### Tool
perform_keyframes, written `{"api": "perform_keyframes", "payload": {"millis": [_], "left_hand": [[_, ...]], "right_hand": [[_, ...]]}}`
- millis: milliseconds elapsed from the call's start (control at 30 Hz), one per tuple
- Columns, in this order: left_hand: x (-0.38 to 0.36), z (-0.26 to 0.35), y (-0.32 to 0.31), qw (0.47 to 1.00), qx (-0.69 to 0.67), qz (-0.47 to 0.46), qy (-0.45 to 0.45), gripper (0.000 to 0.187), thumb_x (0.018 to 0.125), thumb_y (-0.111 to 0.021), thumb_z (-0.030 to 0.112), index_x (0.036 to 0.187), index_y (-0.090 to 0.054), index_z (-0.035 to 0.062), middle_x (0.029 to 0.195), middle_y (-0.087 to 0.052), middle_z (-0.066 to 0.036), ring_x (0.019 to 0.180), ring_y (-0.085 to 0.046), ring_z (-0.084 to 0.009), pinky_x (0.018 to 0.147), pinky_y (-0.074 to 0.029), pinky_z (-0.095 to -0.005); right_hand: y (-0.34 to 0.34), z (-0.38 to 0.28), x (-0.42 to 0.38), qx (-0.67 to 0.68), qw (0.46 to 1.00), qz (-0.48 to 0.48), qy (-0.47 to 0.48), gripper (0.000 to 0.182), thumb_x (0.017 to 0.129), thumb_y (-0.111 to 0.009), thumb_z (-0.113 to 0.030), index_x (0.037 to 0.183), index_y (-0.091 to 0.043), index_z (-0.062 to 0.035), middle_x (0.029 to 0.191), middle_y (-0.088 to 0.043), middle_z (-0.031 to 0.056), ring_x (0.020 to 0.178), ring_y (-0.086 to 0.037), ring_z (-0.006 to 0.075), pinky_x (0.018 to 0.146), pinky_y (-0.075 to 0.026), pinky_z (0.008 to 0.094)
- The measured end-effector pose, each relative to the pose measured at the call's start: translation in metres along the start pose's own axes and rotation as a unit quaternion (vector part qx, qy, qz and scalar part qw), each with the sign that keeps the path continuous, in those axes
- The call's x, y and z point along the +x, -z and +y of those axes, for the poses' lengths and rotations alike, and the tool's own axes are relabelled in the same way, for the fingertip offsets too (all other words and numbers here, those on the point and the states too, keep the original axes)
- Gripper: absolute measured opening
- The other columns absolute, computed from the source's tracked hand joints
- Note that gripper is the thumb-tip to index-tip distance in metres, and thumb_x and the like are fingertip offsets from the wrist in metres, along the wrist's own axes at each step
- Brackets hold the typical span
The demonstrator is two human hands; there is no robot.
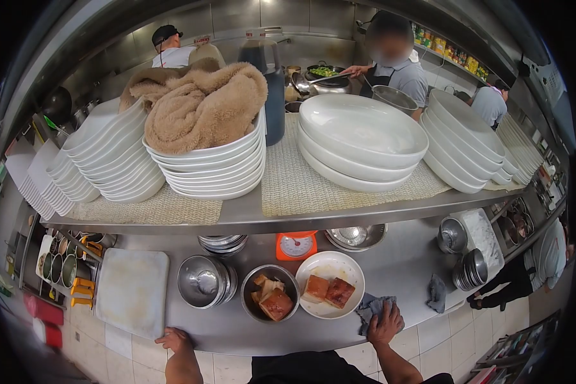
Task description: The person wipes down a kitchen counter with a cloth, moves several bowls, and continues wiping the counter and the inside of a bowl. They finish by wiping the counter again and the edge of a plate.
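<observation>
My right hand presses down on a crumpled grey cloth at the counter's front edge, fingers over the fabric. At the front left, my left hand rests on the edge by the corner of a white cutting board, fingers partly stretched and holding nothing. Between my hands stand a metal bowl and a white plate. Brown-skinned roasted meat chunks fill the bowl, and two similar meat blocks lie on the plate. The plate is just left of the cloth.
An orange dial scale stands behind the plate. Stacked metal bowls sit left of the meat bowl. Overhead, a shelf carries white dish stacks and a brown fluffy cloth. Another grey cloth lies right. Co-workers stand beyond.
</observation>
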State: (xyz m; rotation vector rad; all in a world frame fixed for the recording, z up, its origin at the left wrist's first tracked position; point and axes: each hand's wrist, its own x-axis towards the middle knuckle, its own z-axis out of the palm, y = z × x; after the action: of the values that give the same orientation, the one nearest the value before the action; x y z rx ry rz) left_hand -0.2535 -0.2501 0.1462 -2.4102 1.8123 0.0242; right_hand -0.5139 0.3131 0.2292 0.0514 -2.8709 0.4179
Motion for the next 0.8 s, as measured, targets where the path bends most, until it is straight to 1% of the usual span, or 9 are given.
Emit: {"api": "perform_keyframes", "payload": {"millis": [100,167,200,267,367,467,567,700,800], "left_hand": [[0.011,-0.001,-0.018,0.999,-0.034,0.017,0.014,0.046,0.093,-0.054,0.019,0.133,-0.037,0.0031,0.138,-0.018,-0.038,0.098,-0.058,-0.0402,0.069,-0.060,-0.0445],[0.048,-0.007,-0.072,0.981,-0.125,0.099,0.111,0.033,0.096,-0.047,0.022,0.126,-0.043,0.0082,0.126,-0.031,-0.026,0.098,-0.058,-0.0372,0.069,-0.057,-0.0489],[0.035,-0.005,-0.053,0.981,-0.125,0.099,0.111,0.033,0.096,-0.047,0.022,0.126,-0.043,0.0082,0.126,-0.031,-0.026,0.098,-0.058,-0.0372,0.069,-0.057,-0.0489],[0.005,-0.003,-0.012,1.000,0.006,0.014,-0.011,0.050,0.091,-0.057,0.022,0.134,-0.038,0.0034,0.136,-0.021,-0.038,0.094,-0.059,-0.0389,0.066,-0.059,-0.0416],[0.006,-0.001,-0.016,0.999,-0.032,0.028,0.021,0.048,0.092,-0.056,0.022,0.132,-0.039,0.0028,0.134,-0.022,-0.037,0.091,-0.058,-0.0384,0.065,-0.058,-0.0413],[0.022,-0.006,-0.038,0.995,-0.066,0.065,0.036,0.043,0.093,-0.054,0.022,0.128,-0.041,0.0012,0.132,-0.023,-0.034,0.092,-0.058,-0.0391,0.067,-0.059,-0.0430],[-0.013,0.001,0.016,0.999,-0.042,0.004,-0.005,0.038,0.093,-0.054,0.021,0.123,-0.042,0.0004,0.132,-0.023,-0.035,0.093,-0.058,-0.0397,0.068,-0.058,-0.0437],[-0.010,-0.001,0.014,0.999,-0.026,-0.011,-0.018,0.036,0.092,-0.056,0.020,0.122,-0.044,0.0028,0.135,-0.021,-0.036,0.094,-0.058,-0.0393,0.068,-0.058,-0.0436],[0.001,-0.002,-0.007,1.000,-0.014,0.022,-0.005,0.038,0.091,-0.056,0.019,0.123,-0.044,0.0035,0.136,-0.021,-0.037,0.094,-0.058,-0.0388,0.068,-0.058,-0.0443]], "right_hand": [[0.000,0.000,0.001,-0.002,1.000,-0.003,-0.002,0.058,0.079,-0.054,-0.028,0.135,-0.046,-0.0126,0.142,-0.040,0.0207,0.132,-0.036,0.0386,0.108,-0.022,0.0567],[-0.001,0.001,0.000,-0.002,1.000,-0.004,-0.004,0.058,0.079,-0.054,-0.028,0.135,-0.046,-0.0127,0.142,-0.040,0.0207,0.132,-0.035,0.0385,0.108,-0.022,0.0566],[-0.002,0.002,0.000,-0.002,1.000,-0.005,-0.004,0.059,0.079,-0.054,-0.028,0.135,-0.046,-0.0129,0.142,-0.040,0.0207,0.133,-0.035,0.0384,0.108,-0.022,0.0565],[-0.002,0.002,0.001,-0.002,1.000,-0.005,-0.005,0.059,0.079,-0.054,-0.028,0.135,-0.046,-0.0130,0.142,-0.040,0.0207,0.133,-0.035,0.0384,0.108,-0.022,0.0564],[-0.001,0.001,0.000,0.001,1.000,-0.006,-0.002,0.059,0.080,-0.054,-0.029,0.136,-0.045,-0.0132,0.142,-0.040,0.0204,0.133,-0.034,0.0382,0.108,-0.021,0.0562],[-0.004,0.004,0.000,0.000,1.000,0.022,0.016,0.057,0.081,-0.051,-0.034,0.134,-0.048,-0.0126,0.138,-0.043,0.0227,0.127,-0.038,0.0417,0.103,-0.025,0.0591],[-0.004,0.003,0.001,0.001,1.000,0.013,0.011,0.057,0.081,-0.051,-0.034,0.134,-0.048,-0.0125,0.138,-0.043,0.0227,0.127,-0.039,0.0418,0.103,-0.025,0.0590],[-0.004,0.004,0.000,-0.005,1.000,0.011,0.011,0.058,0.081,-0.053,-0.031,0.135,-0.047,-0.0124,0.140,-0.041,0.0215,0.129,-0.037,0.0400,0.105,-0.023,0.0572],[-0.002,0.003,0.000,-0.004,1.000,0.000,0.007,0.059,0.080,-0.054,-0.030,0.136,-0.045,-0.0126,0.142,-0.040,0.0202,0.132,-0.036,0.0381,0.107,-0.022,0.0554]]}}
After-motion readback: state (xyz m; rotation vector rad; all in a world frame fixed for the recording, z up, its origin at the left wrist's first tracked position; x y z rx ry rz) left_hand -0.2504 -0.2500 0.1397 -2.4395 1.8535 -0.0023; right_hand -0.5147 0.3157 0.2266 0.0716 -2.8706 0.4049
